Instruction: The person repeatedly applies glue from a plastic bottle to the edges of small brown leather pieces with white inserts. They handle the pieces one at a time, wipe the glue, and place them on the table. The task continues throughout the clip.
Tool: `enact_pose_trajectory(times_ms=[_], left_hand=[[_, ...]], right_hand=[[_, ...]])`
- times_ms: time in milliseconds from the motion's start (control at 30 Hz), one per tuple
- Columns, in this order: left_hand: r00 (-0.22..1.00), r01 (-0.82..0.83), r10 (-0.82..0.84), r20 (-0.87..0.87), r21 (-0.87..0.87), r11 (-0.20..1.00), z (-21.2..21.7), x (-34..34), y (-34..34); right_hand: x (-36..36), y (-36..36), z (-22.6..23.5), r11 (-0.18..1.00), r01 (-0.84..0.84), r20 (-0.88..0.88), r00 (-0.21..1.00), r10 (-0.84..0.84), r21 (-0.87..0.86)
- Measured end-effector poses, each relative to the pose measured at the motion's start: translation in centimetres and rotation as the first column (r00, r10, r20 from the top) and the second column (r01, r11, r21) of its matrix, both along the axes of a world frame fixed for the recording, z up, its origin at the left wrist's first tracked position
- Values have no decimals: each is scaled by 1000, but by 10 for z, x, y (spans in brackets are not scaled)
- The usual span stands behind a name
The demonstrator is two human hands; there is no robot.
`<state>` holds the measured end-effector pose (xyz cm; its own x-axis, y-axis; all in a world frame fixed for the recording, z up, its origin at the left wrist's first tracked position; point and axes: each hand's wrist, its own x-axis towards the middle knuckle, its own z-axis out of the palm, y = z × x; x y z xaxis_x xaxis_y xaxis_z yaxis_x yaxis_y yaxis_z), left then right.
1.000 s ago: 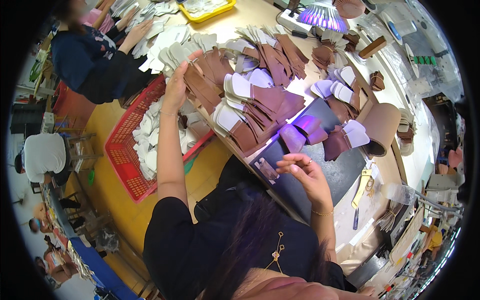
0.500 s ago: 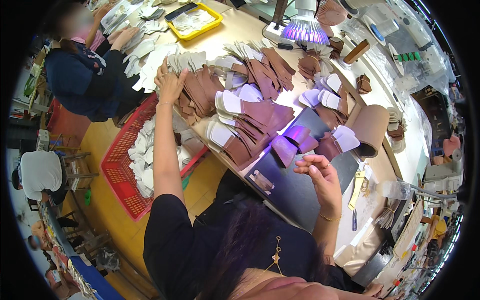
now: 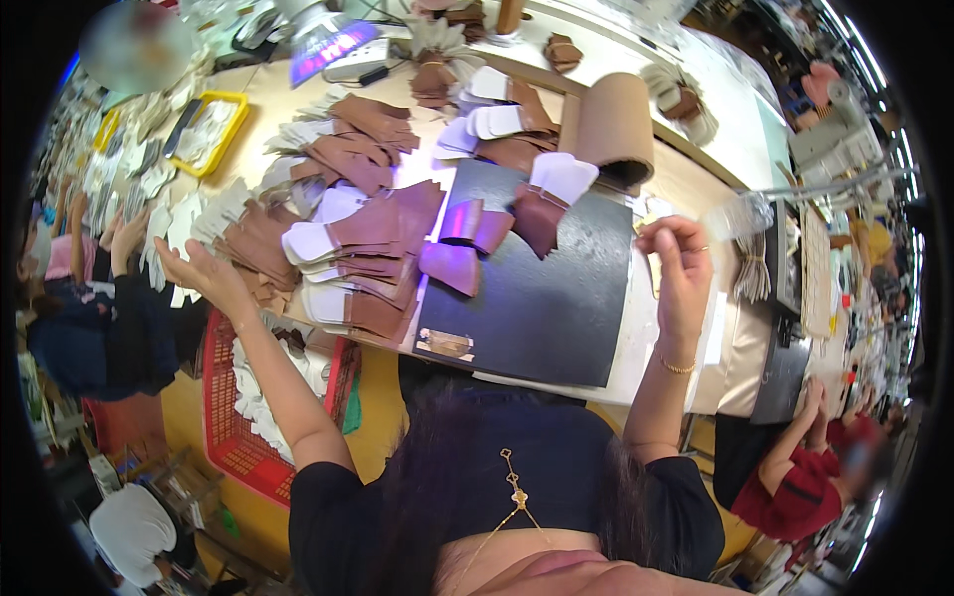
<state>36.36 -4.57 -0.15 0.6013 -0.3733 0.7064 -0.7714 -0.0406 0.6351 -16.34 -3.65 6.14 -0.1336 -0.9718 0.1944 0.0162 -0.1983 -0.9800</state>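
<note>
Yellow floor (image 3: 381,382), violet-glowing lamp (image 3: 333,48), pale worktable (image 3: 256,99)

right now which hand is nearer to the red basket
Left. The left hand is near the far end of the red basket, its forearm partly hiding it; the right hand is well away, just past the right edge of the black mat.

The left fingers (image 3: 173,262) hover near brown pieces (image 3: 260,248).

And there's the lamp (image 3: 333,47) glowing purple, yellow tray (image 3: 232,121) out left, brown tube (image 3: 614,124) behind, red-topped co-worker (image 3: 800,494) far right!
</note>
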Motion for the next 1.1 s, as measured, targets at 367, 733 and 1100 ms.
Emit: enact_pose_trajectory(times_ms=[367,733,1100], left_hand=[[545,805,-811,-212,403,435,3,-297,-11],[721,529,-681,-126,734,425,-27,-373,-85],[571,804,-594,-566,531,267,-29,-375,-89]], right_hand=[[-175,-62,-118,631,741,-501,465,-729,-231],[-206,-104,-139,663,747,-313,619,-720,-48],[-142,-54,-104,876,480,479,779,-406,-38]])
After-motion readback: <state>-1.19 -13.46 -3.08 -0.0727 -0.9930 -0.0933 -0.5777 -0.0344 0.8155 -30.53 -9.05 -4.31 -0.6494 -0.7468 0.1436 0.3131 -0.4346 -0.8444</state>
